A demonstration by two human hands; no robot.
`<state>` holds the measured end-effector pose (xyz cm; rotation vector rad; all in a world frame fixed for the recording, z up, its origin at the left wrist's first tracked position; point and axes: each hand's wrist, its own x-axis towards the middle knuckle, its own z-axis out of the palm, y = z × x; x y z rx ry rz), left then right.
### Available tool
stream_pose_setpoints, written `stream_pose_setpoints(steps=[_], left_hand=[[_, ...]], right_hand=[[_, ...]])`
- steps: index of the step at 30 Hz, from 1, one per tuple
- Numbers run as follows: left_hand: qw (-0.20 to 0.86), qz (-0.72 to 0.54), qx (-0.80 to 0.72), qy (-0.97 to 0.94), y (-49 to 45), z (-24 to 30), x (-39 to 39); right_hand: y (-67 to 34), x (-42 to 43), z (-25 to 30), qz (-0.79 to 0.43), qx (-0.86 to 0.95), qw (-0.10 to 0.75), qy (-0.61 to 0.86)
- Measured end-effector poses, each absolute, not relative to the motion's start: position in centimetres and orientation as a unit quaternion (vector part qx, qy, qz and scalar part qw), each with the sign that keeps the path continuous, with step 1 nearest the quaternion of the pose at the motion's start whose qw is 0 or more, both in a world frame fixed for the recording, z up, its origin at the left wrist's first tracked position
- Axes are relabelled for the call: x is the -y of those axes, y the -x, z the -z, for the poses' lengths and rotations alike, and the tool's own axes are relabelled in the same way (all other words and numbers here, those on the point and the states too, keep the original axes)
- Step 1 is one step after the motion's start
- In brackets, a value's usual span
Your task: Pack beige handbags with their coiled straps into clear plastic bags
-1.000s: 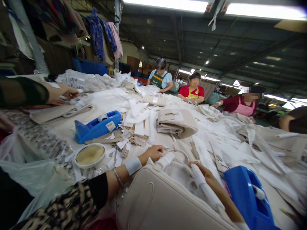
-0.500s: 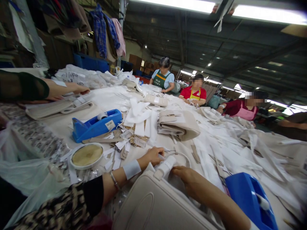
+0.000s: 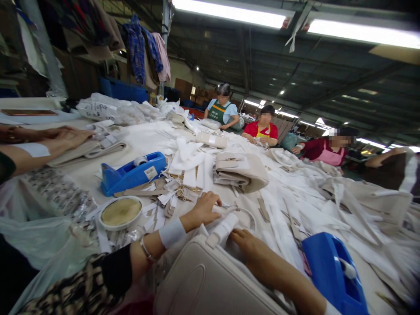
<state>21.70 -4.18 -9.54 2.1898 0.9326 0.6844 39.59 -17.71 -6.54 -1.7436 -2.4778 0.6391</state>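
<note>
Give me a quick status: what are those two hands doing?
Left hand and right hand gripping the white-wrapped handle of the cream bag. Blue tape dispenser close by the right arm.

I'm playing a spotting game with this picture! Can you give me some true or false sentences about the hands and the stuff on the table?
1. Both hands are at the handle of a cream bag. True: the left hand and right hand touch the white-wrapped handle.
2. The tape dispensers are red. False: the far tape dispenser and the near tape dispenser are both blue.
3. A round dish sits left of the left hand. True.
4. The right hand holds scissors. False: it rests on the wrapped handle.
</note>
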Motion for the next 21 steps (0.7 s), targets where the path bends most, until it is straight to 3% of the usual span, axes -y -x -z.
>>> stream_pose_setpoints(steps=[3, 10, 21], left_hand=[[0.355, -0.274, -0.334, -0.829, -19.1, 7.3, 5.3], [0.587, -0.233, -0.256, -0.732, -13.5, 6.5, 9.9], [0.655, -0.205, -0.204, -0.698, -10.9, 8.7, 12.8]], right_hand=[[-39.8, 17.8, 7.2, -0.204, 0.803, 0.004, 0.560], [-39.1, 18.5, 7.1, -0.179, 0.801, 0.029, 0.570], [-39.0, 18.3, 7.5, -0.151, 0.785, -0.046, 0.599]])
